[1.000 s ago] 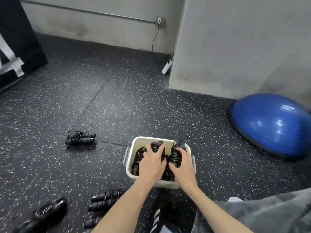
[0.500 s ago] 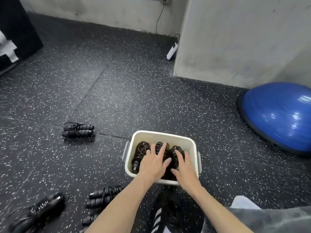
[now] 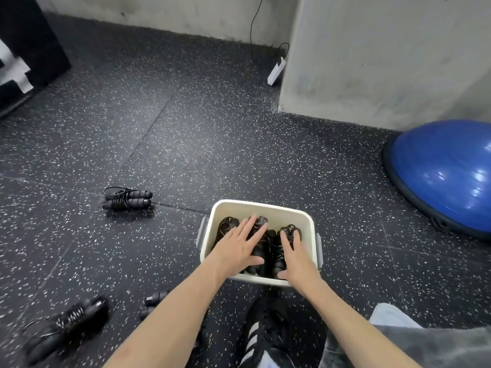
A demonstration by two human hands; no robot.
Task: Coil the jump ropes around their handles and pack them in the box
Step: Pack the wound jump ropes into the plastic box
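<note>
A cream plastic box (image 3: pixel 263 208) sits on the floor in front of me with several coiled black jump ropes (image 3: pixel 268 251) inside. My left hand (image 3: pixel 239 248) lies flat with straight, spread fingers on the ropes at the box's left side. My right hand (image 3: pixel 296 257) presses flat on the ropes at the right side. More coiled ropes lie on the floor: one bundle (image 3: pixel 127 199) to the left of the box, another (image 3: pixel 66 325) at the lower left, blurred, and a third (image 3: pixel 155 301) partly hidden under my left forearm.
A blue half-ball trainer (image 3: pixel 446 173) sits at the right by the concrete wall (image 3: pixel 385 57). A white power strip (image 3: pixel 276 70) with a cable leans at the wall corner. My black striped shoe (image 3: pixel 265 335) is just below the box. Speckled black rubber flooring stretches all round.
Both hands have gone from curling round the rope bundles to lying flat on them, deeper in the box. The rope bundle at the right has sunk down among the others.
</note>
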